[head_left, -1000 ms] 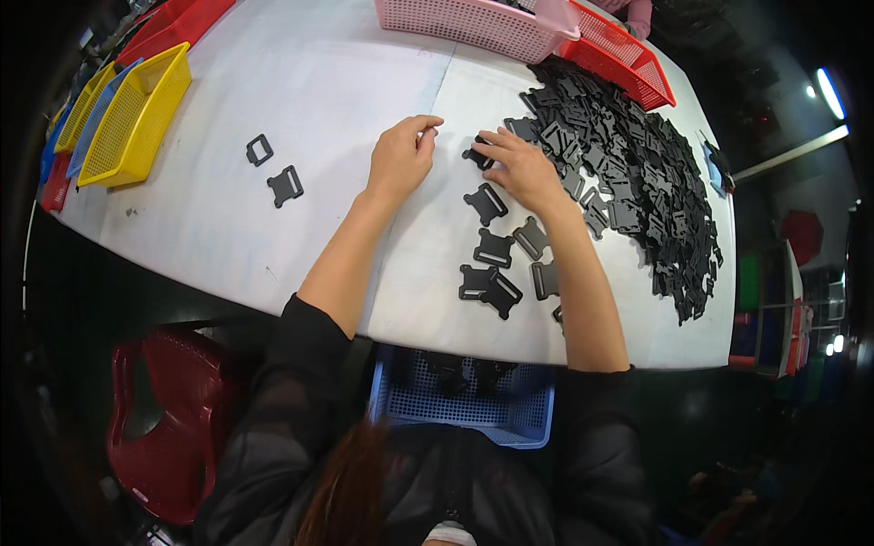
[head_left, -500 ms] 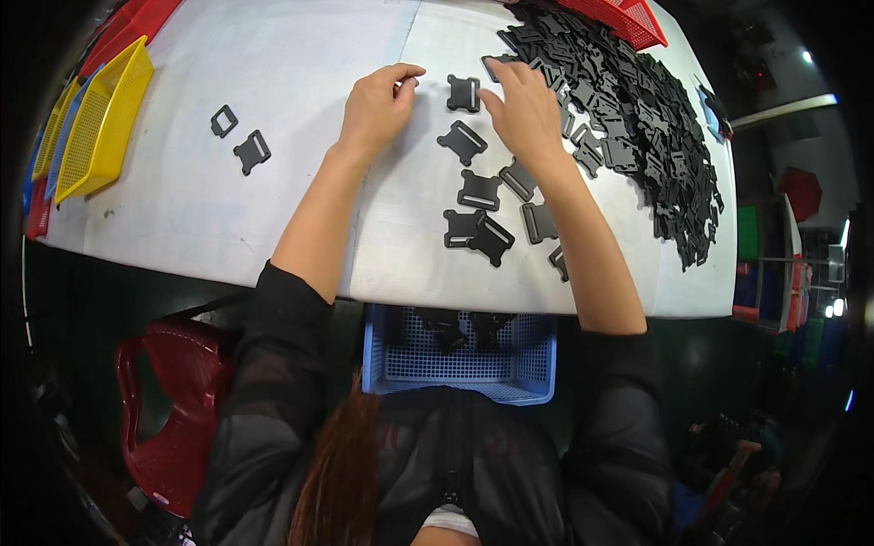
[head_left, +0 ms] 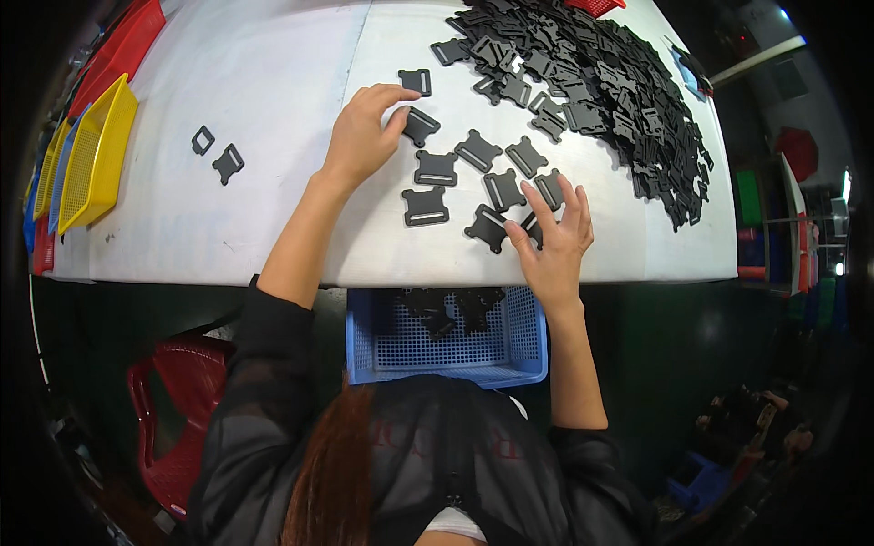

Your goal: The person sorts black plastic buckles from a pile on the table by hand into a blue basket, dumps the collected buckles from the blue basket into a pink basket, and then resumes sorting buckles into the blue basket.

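Note:
Several flat black plastic buckle pieces, each with a slot and small corner lugs, lie loosely spread on the white table. My left hand [head_left: 362, 136] is curved with thumb and index finger apart. Its thumb tip is at the edge of one buckle piece [head_left: 421, 127], and its index fingertip is by another buckle piece [head_left: 414, 83] farther off. My right hand [head_left: 562, 238] has its fingers spread over the near right pieces. It partly covers one buckle piece [head_left: 533, 229], beside a slanted buckle piece [head_left: 487, 227]. Neither hand has a piece lifted.
A large heap of black buckle pieces [head_left: 601, 100] covers the far right. At left lie a small black frame [head_left: 202, 139] and a single buckle piece [head_left: 228, 164], near a yellow basket [head_left: 98, 159]. Below the table edge, a blue basket [head_left: 446, 373] holds black parts. A red chair [head_left: 187, 419] stands lower left.
My right hand has come back from the heap's edge toward the near side, its fingers spreading. More pieces lie apart in the middle. My left hand is now close by the buckle pieces.

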Demonstrator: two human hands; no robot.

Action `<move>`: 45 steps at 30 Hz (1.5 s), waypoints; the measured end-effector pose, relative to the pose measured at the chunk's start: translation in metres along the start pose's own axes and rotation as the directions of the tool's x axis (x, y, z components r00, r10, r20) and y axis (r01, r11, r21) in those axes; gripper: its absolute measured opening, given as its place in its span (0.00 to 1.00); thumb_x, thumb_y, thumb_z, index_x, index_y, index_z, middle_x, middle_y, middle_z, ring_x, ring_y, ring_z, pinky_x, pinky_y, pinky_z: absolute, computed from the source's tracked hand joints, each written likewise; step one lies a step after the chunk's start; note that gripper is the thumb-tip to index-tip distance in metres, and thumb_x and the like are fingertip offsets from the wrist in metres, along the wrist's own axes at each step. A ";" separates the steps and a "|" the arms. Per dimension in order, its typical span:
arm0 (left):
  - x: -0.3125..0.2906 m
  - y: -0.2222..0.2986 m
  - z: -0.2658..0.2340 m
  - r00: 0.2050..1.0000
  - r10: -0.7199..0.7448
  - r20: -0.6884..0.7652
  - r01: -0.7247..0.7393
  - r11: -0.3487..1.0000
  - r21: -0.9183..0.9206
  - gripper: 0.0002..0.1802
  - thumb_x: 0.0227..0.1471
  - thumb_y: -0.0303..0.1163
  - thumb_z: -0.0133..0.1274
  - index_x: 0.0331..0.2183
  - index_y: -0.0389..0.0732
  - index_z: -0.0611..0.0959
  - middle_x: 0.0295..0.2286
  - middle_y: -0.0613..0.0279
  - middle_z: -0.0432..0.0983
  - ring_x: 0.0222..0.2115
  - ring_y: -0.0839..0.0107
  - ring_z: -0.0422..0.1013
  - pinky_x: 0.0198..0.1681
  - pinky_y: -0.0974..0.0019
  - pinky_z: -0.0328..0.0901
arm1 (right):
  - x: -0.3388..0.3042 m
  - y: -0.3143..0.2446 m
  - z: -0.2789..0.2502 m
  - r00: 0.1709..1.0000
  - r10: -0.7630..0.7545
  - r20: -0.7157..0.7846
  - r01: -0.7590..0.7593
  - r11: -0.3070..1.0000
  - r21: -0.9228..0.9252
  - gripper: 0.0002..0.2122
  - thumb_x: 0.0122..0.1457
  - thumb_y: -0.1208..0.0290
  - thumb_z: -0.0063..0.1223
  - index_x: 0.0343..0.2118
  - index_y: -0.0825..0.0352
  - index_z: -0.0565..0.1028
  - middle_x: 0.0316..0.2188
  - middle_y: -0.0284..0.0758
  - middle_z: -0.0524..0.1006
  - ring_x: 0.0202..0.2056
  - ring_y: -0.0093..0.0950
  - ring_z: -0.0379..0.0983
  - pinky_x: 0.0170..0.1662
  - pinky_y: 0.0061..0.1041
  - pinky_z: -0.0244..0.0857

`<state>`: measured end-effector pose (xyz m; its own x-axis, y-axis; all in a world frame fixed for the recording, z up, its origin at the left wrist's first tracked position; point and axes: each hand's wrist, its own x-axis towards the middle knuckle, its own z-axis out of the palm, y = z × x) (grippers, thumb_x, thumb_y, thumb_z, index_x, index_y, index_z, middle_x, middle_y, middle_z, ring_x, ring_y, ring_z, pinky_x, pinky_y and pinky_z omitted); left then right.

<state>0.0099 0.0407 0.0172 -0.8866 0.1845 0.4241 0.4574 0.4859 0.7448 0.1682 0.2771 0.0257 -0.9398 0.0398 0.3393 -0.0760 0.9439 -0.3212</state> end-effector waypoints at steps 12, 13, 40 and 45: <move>0.025 -0.033 0.037 0.938 0.028 0.344 -0.200 0.857 0.475 0.31 0.59 0.52 0.38 0.58 0.46 0.65 0.60 0.54 0.53 0.63 0.55 0.44 0.63 0.45 0.36 | 0.037 0.028 0.037 0.996 -0.004 0.084 0.006 1.000 -0.022 0.30 0.57 0.42 0.42 0.60 0.52 0.61 0.63 0.42 0.53 0.65 0.42 0.43 0.59 0.63 0.30; 0.015 -0.027 0.040 0.932 0.022 0.361 -0.190 0.879 0.438 0.31 0.58 0.52 0.38 0.57 0.45 0.65 0.60 0.54 0.54 0.63 0.55 0.44 0.63 0.45 0.37 | 0.038 0.025 0.044 0.995 -0.015 0.100 0.020 0.999 -0.042 0.32 0.56 0.39 0.41 0.60 0.52 0.61 0.63 0.42 0.54 0.65 0.42 0.43 0.59 0.65 0.30; 0.122 -0.041 0.130 0.997 0.035 0.071 -0.054 0.955 0.291 0.26 0.57 0.48 0.42 0.53 0.46 0.71 0.52 0.48 0.64 0.55 0.53 0.58 0.60 0.48 0.47 | 0.163 0.054 0.099 0.985 0.092 -0.148 -0.072 0.988 0.134 0.34 0.55 0.51 0.51 0.59 0.69 0.58 0.56 0.51 0.60 0.58 0.47 0.52 0.62 0.47 0.41; 0.080 -0.019 0.107 0.969 0.144 0.198 -0.166 0.982 0.096 0.18 0.54 0.34 0.45 0.46 0.40 0.76 0.46 0.52 0.69 0.50 0.55 0.63 0.54 0.59 0.58 | 0.168 0.042 0.090 0.997 0.057 -0.060 -0.049 0.991 0.123 0.35 0.53 0.49 0.53 0.60 0.61 0.58 0.55 0.44 0.62 0.59 0.42 0.53 0.62 0.50 0.39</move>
<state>-0.0771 0.1379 -0.0187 -0.8071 0.4186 0.4165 0.5894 0.5281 0.6114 -0.0229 0.2935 -0.0106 -0.9211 0.1126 0.3726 -0.0703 0.8933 -0.4439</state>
